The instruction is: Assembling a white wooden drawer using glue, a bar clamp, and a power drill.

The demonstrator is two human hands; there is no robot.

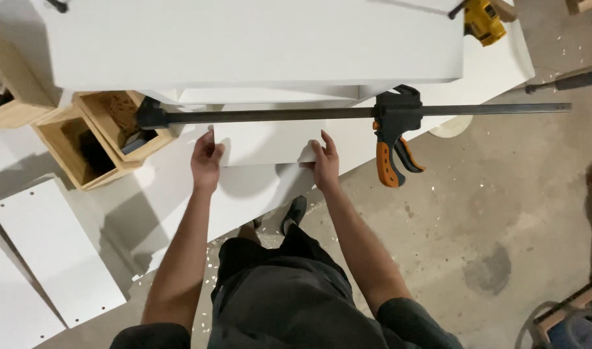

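I hold a small white panel (pixel 264 142) by its two ends, under a long black bar clamp (pixel 276 115). My left hand (pixel 205 158) grips the panel's left edge and my right hand (pixel 323 161) grips its right lower corner. The clamp's black head with orange handles (pixel 394 139) hangs just right of my right hand, and its fixed jaw (pixel 150 115) sits left of my left hand. A large white board (pixel 257 42) lies above the clamp, on a white worktop (pixel 179 200).
Two open wooden boxes (pixel 95 136) stand at the left. Loose white panels (pixel 57 252) with small holes lie at the lower left. A yellow power tool (pixel 483 22) rests at the top right. Concrete floor (pixel 490 213) with scattered chips spreads to the right.
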